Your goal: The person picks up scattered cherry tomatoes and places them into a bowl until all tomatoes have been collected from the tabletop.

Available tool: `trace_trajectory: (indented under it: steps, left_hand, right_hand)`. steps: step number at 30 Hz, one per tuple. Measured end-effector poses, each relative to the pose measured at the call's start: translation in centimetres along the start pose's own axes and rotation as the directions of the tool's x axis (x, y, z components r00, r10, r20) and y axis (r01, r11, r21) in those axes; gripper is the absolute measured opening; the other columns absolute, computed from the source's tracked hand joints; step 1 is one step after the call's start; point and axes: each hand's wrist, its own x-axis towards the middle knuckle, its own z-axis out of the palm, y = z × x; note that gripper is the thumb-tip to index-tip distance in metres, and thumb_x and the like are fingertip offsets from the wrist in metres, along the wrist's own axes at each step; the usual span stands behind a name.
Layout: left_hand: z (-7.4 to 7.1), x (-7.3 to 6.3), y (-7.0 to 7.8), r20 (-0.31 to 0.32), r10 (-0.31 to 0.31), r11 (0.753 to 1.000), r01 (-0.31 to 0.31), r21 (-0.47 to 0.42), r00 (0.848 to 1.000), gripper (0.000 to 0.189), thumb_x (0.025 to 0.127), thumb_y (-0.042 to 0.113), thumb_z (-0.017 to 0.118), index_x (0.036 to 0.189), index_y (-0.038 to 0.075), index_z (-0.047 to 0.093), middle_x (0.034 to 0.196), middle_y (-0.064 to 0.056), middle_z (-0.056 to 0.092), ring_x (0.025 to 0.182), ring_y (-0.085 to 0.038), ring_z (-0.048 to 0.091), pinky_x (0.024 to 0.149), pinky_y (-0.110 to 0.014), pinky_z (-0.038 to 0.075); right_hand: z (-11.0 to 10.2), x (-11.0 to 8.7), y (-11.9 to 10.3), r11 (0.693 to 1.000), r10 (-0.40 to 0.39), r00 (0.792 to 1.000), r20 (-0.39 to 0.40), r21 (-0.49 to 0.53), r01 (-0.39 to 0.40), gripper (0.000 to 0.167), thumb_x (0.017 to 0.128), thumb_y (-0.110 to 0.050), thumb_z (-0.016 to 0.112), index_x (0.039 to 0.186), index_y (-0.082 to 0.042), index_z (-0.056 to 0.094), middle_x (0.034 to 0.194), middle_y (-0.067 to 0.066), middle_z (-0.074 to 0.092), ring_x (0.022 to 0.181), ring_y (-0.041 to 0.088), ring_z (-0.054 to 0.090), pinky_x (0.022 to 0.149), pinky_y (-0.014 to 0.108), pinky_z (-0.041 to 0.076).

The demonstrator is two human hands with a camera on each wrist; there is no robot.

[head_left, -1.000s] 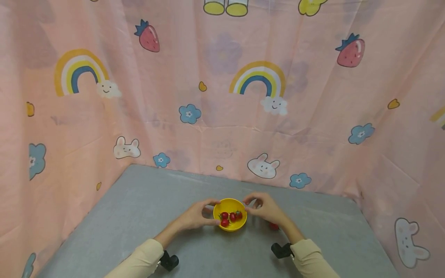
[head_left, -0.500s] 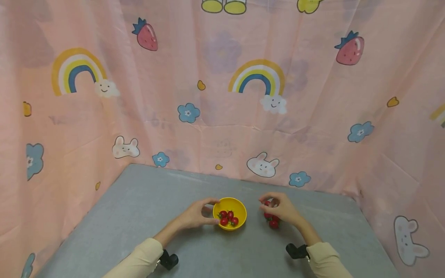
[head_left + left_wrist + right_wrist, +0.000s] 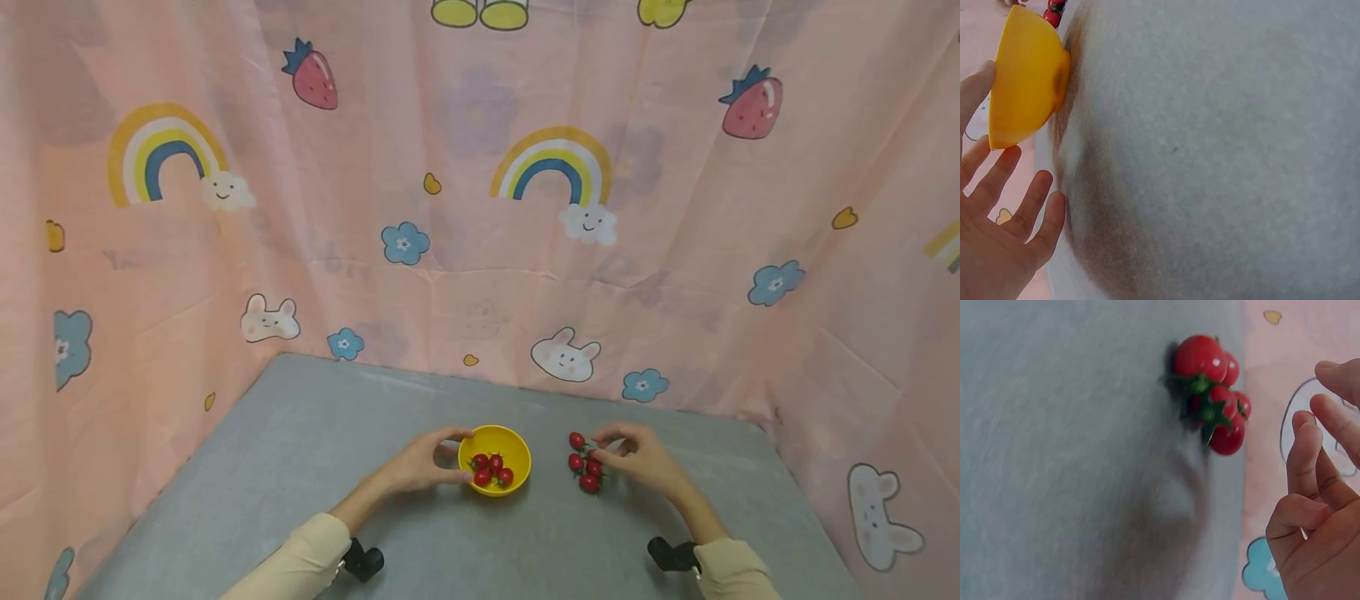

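A yellow bowl (image 3: 513,442) stands on the grey table with several red cherry tomatoes (image 3: 482,477) inside. My left hand (image 3: 418,463) grips it from the left, thumb at the near side and fingers at the far rim; the left wrist view shows the bowl (image 3: 1025,81) side-on, the lower fingers spread below it. To its right lies a small cluster of cherry tomatoes (image 3: 589,483) with green stems. My right hand (image 3: 639,454) hovers at the right of this cluster, holding nothing. In the right wrist view its fingers are loosely bent, apart from the tomatoes (image 3: 1200,359).
The grey table (image 3: 337,425) is enclosed at the back and sides by a pink curtain (image 3: 465,292) printed with rainbows, strawberries and bunnies. Black wrist devices (image 3: 363,560) are worn at both cuffs.
My right hand has moved from the bowl's right rim off to the right, beside the tomato cluster, uncovering it. The tomatoes in the bowl have settled. The left hand has stayed on the bowl.
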Motion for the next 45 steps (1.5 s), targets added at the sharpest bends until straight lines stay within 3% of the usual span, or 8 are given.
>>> trace_trajectory:
  steps: [7, 13, 26, 30, 38, 41, 45]
  left_hand:
    - [0.1, 0.0, 0.1, 0.003, 0.002, 1.000, -0.002, -0.005, 1.000, 0.064, 0.089, 0.034, 0.081, 0.144, 0.014, 0.054, 0.145, -0.006, 0.054, 0.122, -0.031, 0.059, 0.094, -0.043, 0.054]
    - [0.1, -0.1, 0.1, 0.003, 0.016, 1.000, -0.016, -0.007, 1.000, 0.063, 0.089, 0.032, 0.081, 0.144, 0.013, 0.055, 0.145, -0.008, 0.054, 0.121, -0.033, 0.059, 0.093, -0.044, 0.055]
    - [0.1, -0.1, 0.3, -0.007, -0.002, 1.000, 0.002, -0.002, 1.000, 0.063, 0.089, 0.030, 0.082, 0.143, 0.011, 0.055, 0.143, -0.007, 0.055, 0.117, -0.032, 0.060, 0.093, -0.046, 0.054]
    - [0.0, -0.1, 0.3, -0.005, 0.007, 1.000, -0.007, 0.009, 1.000, 0.063, 0.089, 0.030, 0.082, 0.143, 0.011, 0.055, 0.143, -0.008, 0.055, 0.116, -0.031, 0.061, 0.092, -0.046, 0.055]
    - [0.0, 0.0, 0.3, -0.006, 0.013, 1.000, -0.013, 0.023, 1.000, 0.064, 0.089, 0.032, 0.082, 0.143, 0.011, 0.055, 0.143, -0.008, 0.055, 0.116, -0.030, 0.061, 0.093, -0.045, 0.054]
    - [0.1, -0.1, 0.3, -0.007, 0.017, 1.000, -0.017, 0.027, 1.000, 0.064, 0.089, 0.031, 0.082, 0.143, 0.010, 0.055, 0.143, -0.008, 0.055, 0.116, -0.031, 0.061, 0.093, -0.045, 0.054]
    - [0.1, -0.1, 0.3, -0.008, 0.018, 1.000, -0.018, 0.025, 1.000, 0.063, 0.089, 0.029, 0.082, 0.143, 0.010, 0.056, 0.143, -0.009, 0.055, 0.116, -0.032, 0.061, 0.092, -0.046, 0.055]
  right_hand:
    - [-0.6, -0.9, 1.1, 0.997, 0.076, 0.997, -0.005, -0.034, -0.076, 0.025, 0.092, -0.012, 0.077, 0.111, 0.001, 0.071, 0.103, 0.010, 0.070, 0.079, 0.025, 0.061, 0.063, 0.028, 0.052]
    - [-0.7, -1.8, 0.9, 0.986, 0.164, 0.986, 0.025, -0.032, -0.163, 0.026, 0.092, -0.016, 0.077, 0.113, -0.001, 0.071, 0.105, 0.009, 0.070, 0.074, 0.020, 0.061, 0.057, 0.027, 0.049]
    - [1.8, -3.7, -0.4, 0.989, 0.149, 0.989, -0.007, -0.024, -0.149, 0.029, 0.087, -0.016, 0.083, 0.110, -0.003, 0.070, 0.102, 0.009, 0.069, 0.067, 0.015, 0.057, 0.053, 0.027, 0.049]
    - [2.6, -4.0, -0.7, 0.972, 0.230, 0.972, -0.039, -0.039, -0.232, 0.037, 0.083, -0.020, 0.087, 0.112, -0.005, 0.069, 0.104, 0.009, 0.066, 0.067, 0.017, 0.055, 0.055, 0.027, 0.049]
    - [4.1, -4.1, -1.4, 0.904, 0.407, 0.906, -0.118, -0.093, -0.418, 0.054, 0.075, -0.031, 0.092, 0.119, -0.010, 0.068, 0.103, 0.007, 0.063, 0.067, 0.020, 0.052, 0.055, 0.029, 0.046]
    - [4.6, -3.9, -1.4, 0.885, 0.430, 0.891, -0.142, -0.127, -0.448, 0.055, 0.074, -0.034, 0.093, 0.118, -0.010, 0.069, 0.099, 0.006, 0.063, 0.071, 0.019, 0.053, 0.059, 0.031, 0.047]
    - [4.8, -3.6, -1.4, 0.878, 0.431, 0.889, -0.158, -0.152, -0.453, 0.053, 0.075, -0.035, 0.092, 0.115, -0.008, 0.070, 0.094, 0.003, 0.063, 0.074, 0.020, 0.054, 0.062, 0.032, 0.048]
